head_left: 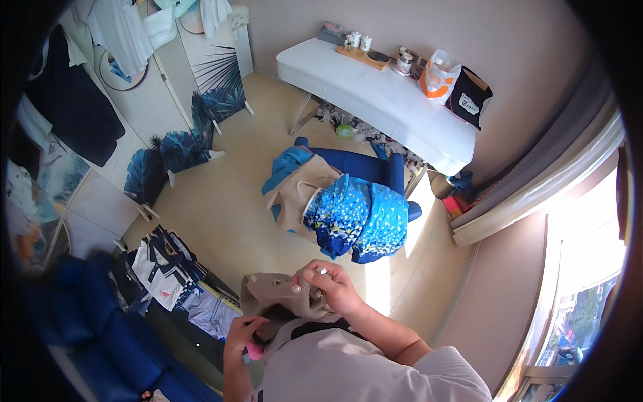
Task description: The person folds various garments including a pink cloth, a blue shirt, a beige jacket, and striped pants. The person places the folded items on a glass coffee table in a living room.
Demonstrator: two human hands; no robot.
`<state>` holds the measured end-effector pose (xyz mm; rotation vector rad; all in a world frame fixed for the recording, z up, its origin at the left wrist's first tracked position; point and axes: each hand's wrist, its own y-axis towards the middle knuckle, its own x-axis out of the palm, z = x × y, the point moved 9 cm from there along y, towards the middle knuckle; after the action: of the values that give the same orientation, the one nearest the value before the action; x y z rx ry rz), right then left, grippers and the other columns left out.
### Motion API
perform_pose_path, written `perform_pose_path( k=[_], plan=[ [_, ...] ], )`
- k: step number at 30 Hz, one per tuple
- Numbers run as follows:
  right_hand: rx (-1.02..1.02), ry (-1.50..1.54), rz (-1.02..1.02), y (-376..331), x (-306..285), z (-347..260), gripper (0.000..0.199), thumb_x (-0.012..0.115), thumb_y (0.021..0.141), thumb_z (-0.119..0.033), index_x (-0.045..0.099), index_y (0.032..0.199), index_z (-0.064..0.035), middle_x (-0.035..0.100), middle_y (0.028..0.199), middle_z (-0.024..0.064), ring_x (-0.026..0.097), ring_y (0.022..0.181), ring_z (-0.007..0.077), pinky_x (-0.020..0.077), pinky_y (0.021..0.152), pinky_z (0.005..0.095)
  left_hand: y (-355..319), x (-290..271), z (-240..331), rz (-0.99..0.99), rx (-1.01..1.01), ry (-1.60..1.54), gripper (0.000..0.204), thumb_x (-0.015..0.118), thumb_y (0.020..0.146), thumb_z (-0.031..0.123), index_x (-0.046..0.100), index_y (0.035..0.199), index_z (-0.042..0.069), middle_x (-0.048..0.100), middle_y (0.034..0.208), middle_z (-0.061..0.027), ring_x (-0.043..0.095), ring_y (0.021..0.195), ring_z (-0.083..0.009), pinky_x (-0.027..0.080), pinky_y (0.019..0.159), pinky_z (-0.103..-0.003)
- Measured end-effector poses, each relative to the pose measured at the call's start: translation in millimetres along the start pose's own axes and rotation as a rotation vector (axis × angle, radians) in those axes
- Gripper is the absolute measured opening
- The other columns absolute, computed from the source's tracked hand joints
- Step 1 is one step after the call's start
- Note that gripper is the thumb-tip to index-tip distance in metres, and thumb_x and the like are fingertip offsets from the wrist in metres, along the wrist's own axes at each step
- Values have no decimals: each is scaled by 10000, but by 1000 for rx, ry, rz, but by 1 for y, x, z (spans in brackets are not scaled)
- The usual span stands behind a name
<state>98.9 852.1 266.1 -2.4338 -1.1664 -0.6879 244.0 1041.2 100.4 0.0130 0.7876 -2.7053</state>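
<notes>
A taupe garment [260,289] hangs bunched in front of my body, with a dark fold or opening at its lower side. My right hand [328,287] is closed on its gathered upper edge, thumb and fingers pinching the cloth. Lower and to the left, my left hand [244,332] is at the garment's lower left side, fingers bent toward the dark opening. A small pink thing [254,351] shows right under those fingers; its kind is hidden. Ahead, blue patterned clothing [355,214] and a beige garment [295,197] lie draped over a blue chair [355,161].
Folded clothes [167,271] are piled on a low dark table at left, beside a blue sofa [107,328]. A white desk [375,97] holds jars, a tray and bags. Clothes hang over a folding screen [181,87]. Curtains [536,181] and a window stand at right.
</notes>
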Motion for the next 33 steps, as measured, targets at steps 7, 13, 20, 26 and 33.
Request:
perform_pose_path(
  k=[7,13,20,26,33],
  plan=[
    [-227,41,6,56,-28,-77,41,567,862,-92,558,852,-53,608,830,35,542,801,103,411,728,232,17,-3,19,250,-80,-53,220,630,857,226,702,873,19,541,570,0,473,482,-63,350,441,-198],
    [-867,480,442,117,-135,-290,247,486,931,-236,573,1005,-17,627,957,104,608,900,209,497,828,355,30,22,41,419,117,-153,212,654,832,133,655,1008,16,665,792,-47,584,692,-87,449,632,-219],
    [-1038,-473,915,139,-273,-254,562,597,870,-128,314,1340,-7,449,1273,174,498,1096,269,437,930,371,12,42,11,534,-7,-231,239,635,830,122,633,1052,33,669,811,-61,601,705,-99,457,620,-233],
    [-490,-1136,368,153,-244,3,554,647,779,-123,430,1273,1,419,1304,208,396,1220,376,320,1015,447,-17,38,16,648,-105,-223,214,612,835,142,643,1016,32,659,740,-83,619,667,-122,470,596,-256],
    [-639,-1409,192,169,-158,-9,340,603,766,-48,551,1098,1,564,1097,159,512,1031,331,382,914,410,-45,14,-41,817,-222,-178,228,629,821,165,649,1009,37,655,712,-86,608,627,-119,463,557,-261]
  ],
)
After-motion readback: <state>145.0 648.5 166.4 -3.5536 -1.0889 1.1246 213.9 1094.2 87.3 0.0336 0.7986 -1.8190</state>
